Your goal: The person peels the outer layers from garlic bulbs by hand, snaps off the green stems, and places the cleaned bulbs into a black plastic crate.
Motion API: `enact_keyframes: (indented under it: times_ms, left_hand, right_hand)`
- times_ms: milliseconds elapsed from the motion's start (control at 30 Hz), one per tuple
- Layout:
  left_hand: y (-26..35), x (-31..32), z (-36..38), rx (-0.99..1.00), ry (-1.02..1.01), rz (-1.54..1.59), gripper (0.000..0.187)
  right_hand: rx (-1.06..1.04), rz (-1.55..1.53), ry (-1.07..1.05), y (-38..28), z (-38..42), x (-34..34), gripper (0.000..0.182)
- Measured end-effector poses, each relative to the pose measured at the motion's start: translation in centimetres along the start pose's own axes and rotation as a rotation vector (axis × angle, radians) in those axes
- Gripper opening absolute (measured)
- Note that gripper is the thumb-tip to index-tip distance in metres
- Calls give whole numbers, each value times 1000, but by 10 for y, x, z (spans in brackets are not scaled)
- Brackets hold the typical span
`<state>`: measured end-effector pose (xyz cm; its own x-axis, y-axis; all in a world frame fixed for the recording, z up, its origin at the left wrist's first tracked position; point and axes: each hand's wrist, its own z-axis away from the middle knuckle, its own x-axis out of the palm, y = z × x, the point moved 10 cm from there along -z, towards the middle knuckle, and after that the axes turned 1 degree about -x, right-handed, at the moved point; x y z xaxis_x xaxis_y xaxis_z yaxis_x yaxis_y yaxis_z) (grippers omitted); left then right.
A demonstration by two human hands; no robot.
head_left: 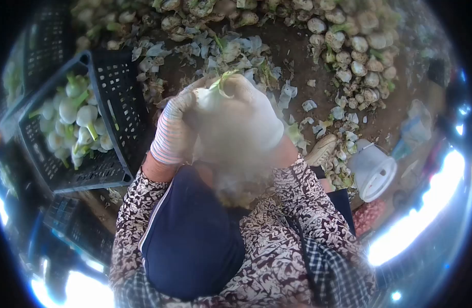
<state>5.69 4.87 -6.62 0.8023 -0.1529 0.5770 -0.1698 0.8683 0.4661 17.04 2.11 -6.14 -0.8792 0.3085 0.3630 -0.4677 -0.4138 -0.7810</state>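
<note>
Both my hands wear pale gloves and meet in front of me around a white bulb with a green stem end. My left hand, in a striped glove, is curled on the bulb's left side. My right hand closes round it from the right. A blurry smear in the middle of the view hides the lower part of the bulb and some of my fingers. Peeled skins lie on the ground just beyond my hands.
At the left, a black crate holds several cleaned white bulbs. Unpeeled bulbs are heaped along the back and right. A white bucket lies tilted at the right, near a shoe and more scraps.
</note>
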Motion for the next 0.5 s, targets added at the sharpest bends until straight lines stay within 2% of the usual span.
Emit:
enact_keyframes:
  times_ms: [67, 167, 200, 300, 333, 433, 467, 500]
  left_hand:
    - [0, 3, 2, 45, 1, 37, 70]
    - [42, 1, 20, 326, 232, -650, 56]
    - [37, 6, 19, 353, 132, -480, 50]
    - [33, 3, 20, 253, 119, -474, 51]
    - [31, 6, 21, 204, 57, -232, 54]
    - [39, 22, 22, 252, -71, -308, 59]
    - [29, 21, 21, 175, -96, -233, 69]
    - [31, 23, 21, 198, -101, -271, 71]
  right_hand:
    - [-45, 91, 1, -17, 7, 4, 28]
    - [-129, 203, 67, -32, 8, -1, 26]
    - [-145, 154, 69, -29, 7, -2, 24]
    - [-503, 656, -18, -67, 21, 12, 23]
    - [-334, 492, 35, -57, 15, 2, 22]
    - [166, 0, 193, -14, 14, -15, 22]
    - [248, 10, 235, 1, 7, -24, 23]
    - [132, 236, 270, 2, -4, -39, 25]
